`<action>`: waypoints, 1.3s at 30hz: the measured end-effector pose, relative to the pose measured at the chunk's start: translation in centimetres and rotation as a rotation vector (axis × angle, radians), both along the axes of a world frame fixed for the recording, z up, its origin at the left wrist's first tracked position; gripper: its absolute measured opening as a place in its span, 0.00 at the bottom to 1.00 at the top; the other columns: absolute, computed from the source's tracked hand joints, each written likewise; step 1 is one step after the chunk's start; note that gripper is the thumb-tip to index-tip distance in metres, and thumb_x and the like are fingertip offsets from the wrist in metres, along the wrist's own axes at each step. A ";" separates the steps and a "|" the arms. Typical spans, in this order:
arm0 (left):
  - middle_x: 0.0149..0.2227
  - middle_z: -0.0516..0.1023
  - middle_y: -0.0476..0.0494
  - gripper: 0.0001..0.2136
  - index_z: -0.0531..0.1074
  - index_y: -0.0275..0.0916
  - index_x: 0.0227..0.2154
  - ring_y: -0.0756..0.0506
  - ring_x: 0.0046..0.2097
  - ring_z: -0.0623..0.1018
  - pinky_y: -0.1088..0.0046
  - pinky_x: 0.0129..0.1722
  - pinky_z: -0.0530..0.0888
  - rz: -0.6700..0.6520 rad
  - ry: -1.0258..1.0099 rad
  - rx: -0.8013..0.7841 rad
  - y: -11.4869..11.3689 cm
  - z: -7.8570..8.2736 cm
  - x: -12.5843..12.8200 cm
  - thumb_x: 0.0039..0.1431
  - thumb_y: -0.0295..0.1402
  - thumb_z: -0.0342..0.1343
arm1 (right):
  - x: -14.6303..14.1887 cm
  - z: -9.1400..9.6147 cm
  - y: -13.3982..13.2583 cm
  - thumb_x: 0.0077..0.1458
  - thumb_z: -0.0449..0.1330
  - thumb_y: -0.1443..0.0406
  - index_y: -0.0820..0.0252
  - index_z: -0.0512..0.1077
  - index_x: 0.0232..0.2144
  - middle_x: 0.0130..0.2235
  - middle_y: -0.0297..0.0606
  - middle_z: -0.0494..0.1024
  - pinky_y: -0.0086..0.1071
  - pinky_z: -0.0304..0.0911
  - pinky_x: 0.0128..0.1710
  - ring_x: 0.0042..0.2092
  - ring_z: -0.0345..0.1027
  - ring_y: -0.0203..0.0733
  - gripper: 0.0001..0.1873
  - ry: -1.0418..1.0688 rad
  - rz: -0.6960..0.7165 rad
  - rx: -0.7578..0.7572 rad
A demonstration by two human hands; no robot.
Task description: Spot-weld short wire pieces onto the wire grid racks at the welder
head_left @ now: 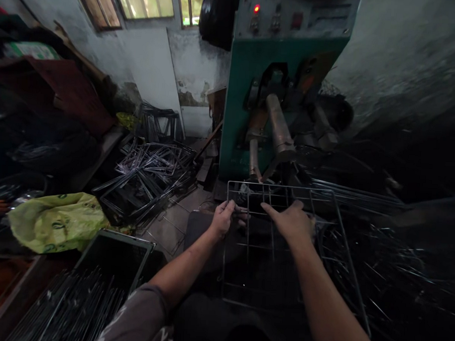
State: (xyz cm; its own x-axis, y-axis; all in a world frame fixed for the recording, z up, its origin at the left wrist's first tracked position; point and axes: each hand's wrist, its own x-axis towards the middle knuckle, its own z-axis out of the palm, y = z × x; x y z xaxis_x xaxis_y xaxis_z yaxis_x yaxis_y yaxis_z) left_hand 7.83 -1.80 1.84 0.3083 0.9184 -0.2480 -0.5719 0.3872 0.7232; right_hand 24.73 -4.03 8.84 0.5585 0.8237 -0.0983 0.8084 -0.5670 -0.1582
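A wire grid rack (pixel 317 194) lies flat in front of me, its far edge close under the arms of a green welding machine (pixel 246 91). My left hand (pixel 222 218) is closed round a wire on the rack's left side. My right hand (pixel 291 221) rests on top of the grid near the middle, fingers pointing left and pressed onto the wires. The machine's metal electrode arm (pixel 280 130) sticks out toward the rack, and a red lamp (pixel 256 8) glows on its panel.
A heap of wire frames (pixel 148 169) lies on the floor at left. A yellow-green plastic bag (pixel 57 221) sits at lower left beside a dark crate (pixel 114 253) and a bundle of straight rods (pixel 70 309). More wire pieces (pixel 389 263) pile up at right.
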 end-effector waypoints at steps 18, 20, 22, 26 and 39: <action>0.31 0.79 0.35 0.23 0.63 0.34 0.27 0.39 0.33 0.80 0.74 0.22 0.74 0.015 -0.006 0.003 0.6 -1.1 0.6 0.44 0.52 0.61 | 1.0 -1.1 1.0 0.43 0.51 0.35 0.76 0.60 0.48 0.40 0.64 0.73 0.48 0.51 0.51 0.48 0.67 0.63 0.50 0.051 0.004 0.020; 0.31 0.79 0.36 0.24 0.63 0.34 0.27 0.40 0.31 0.80 0.74 0.21 0.73 0.017 -0.005 -0.002 0.6 -0.9 0.6 0.44 0.52 0.61 | 1.0 -1.1 1.1 0.43 0.52 0.35 0.76 0.60 0.48 0.40 0.65 0.73 0.48 0.51 0.52 0.48 0.67 0.62 0.50 0.060 0.007 0.013; 0.30 0.79 0.37 0.24 0.63 0.35 0.27 0.41 0.30 0.80 0.75 0.20 0.73 0.020 -0.009 -0.011 0.5 -0.6 0.6 0.43 0.52 0.62 | 0.9 -0.9 1.1 0.43 0.52 0.35 0.76 0.60 0.48 0.41 0.65 0.73 0.48 0.51 0.51 0.48 0.67 0.62 0.49 0.058 0.007 0.010; 0.29 0.78 0.38 0.25 0.63 0.35 0.26 0.41 0.29 0.80 0.73 0.20 0.74 0.012 -0.020 -0.009 0.4 -0.1 0.6 0.40 0.53 0.64 | 0.8 -0.6 1.1 0.43 0.53 0.36 0.75 0.60 0.49 0.42 0.65 0.72 0.48 0.51 0.51 0.50 0.65 0.63 0.49 0.069 -0.001 0.011; 0.34 0.79 0.38 0.20 0.63 0.36 0.28 0.41 0.36 0.80 0.69 0.29 0.76 0.021 0.074 -0.012 1.0 -0.5 0.1 0.47 0.49 0.61 | 0.4 -0.9 1.1 0.41 0.56 0.37 0.74 0.61 0.48 0.42 0.60 0.73 0.49 0.50 0.50 0.49 0.65 0.62 0.47 0.120 -0.013 0.103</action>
State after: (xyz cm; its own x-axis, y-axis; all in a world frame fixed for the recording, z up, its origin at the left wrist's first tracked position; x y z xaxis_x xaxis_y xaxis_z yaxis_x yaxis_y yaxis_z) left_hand 7.90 -0.80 1.33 0.2699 0.9211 -0.2806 -0.5252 0.3851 0.7589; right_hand 25.17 -2.95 7.92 0.5581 0.8258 -0.0807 0.7730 -0.5528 -0.3112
